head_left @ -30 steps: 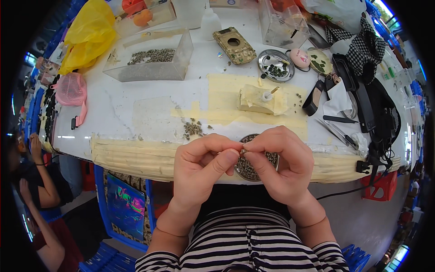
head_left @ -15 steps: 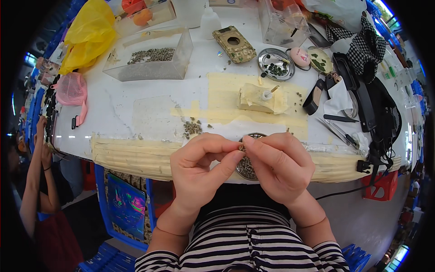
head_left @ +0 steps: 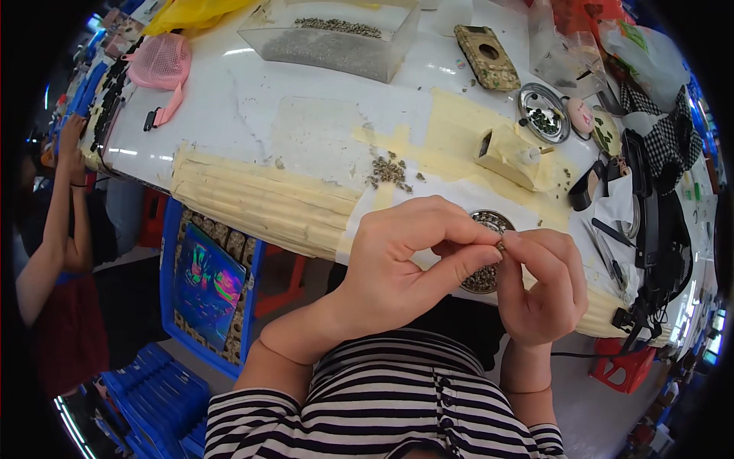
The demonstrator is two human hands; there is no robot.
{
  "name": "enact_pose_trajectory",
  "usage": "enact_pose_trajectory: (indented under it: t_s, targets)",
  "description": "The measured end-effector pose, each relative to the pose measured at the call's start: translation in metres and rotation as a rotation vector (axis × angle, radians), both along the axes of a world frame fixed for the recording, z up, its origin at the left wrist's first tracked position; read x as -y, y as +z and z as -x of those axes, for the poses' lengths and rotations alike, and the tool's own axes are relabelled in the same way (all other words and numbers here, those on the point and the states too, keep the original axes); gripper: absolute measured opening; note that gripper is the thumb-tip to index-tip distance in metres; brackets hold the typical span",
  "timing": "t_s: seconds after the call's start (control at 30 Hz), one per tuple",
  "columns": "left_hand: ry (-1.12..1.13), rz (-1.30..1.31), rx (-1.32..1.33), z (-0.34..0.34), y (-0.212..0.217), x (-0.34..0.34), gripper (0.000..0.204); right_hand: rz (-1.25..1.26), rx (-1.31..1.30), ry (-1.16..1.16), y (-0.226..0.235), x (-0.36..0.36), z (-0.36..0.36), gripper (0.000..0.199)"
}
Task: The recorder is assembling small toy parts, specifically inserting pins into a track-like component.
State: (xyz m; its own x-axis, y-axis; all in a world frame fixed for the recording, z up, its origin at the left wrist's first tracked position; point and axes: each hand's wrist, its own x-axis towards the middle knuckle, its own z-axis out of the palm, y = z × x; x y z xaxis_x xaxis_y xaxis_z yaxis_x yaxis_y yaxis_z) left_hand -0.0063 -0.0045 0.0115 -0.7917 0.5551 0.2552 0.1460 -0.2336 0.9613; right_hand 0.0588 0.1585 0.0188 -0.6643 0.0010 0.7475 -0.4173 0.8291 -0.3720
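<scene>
My left hand (head_left: 417,256) and my right hand (head_left: 544,279) meet fingertip to fingertip above the table's near edge. Thumbs and forefingers of both are closed in a pinch on one tiny brownish, metallic-looking piece (head_left: 501,246). Its exact kind is too small to make out, and the fingertips cover part of it. Partly hidden beneath the hands is a round metal dish (head_left: 479,284) holding many similar little pieces. Beyond my left hand lies a loose pile of small pieces (head_left: 391,173).
A taped block (head_left: 508,157) with a thin peg stands past the hands. Farther back are a clear bin (head_left: 329,55), a camouflage-patterned box (head_left: 487,57) and a silver tray (head_left: 544,112). Tweezers (head_left: 604,249) lie at right. A co-worker's arm (head_left: 53,222) shows at far left.
The view has turned and shifted, so the table and hands appear displaced in the picture. Both hands still pinch the tiny piece together over the dish.
</scene>
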Motion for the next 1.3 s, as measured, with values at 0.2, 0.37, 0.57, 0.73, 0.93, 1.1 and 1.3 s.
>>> enact_pose_trajectory:
  t_s: [0.2,0.37,0.57,0.73,0.93,1.1,1.3]
  targets:
    - [0.128,-0.076,-0.099,0.0,-0.009,0.007,0.012,-0.028,-0.011,0.014,0.007,0.001,0.002,0.028]
    - [0.619,-0.158,-0.363,-0.017,-0.06,0.057,0.029,0.107,-0.001,-0.051,0.004,-0.012,-0.014,0.027]
    - [1.098,0.18,0.423,-0.095,-0.183,0.15,0.031,0.221,0.053,-0.014,0.004,-0.014,-0.026,0.019]
    - [1.347,-0.638,1.36,-0.128,-0.359,0.261,0.025,0.161,0.027,0.075,0.005,-0.008,-0.023,0.022]
    - [1.111,-1.21,0.9,-0.136,-0.482,0.365,0.034,0.176,0.086,0.053,0.008,-0.011,-0.027,0.014]
    - [0.856,-1.373,0.724,-0.12,-0.492,0.343,0.035,0.232,0.101,0.003,0.006,-0.007,-0.034,0.013]
    - [0.743,-1.361,0.711,-0.123,-0.484,0.343,0.035,0.219,0.089,0.026,0.004,0.01,-0.03,0.011]
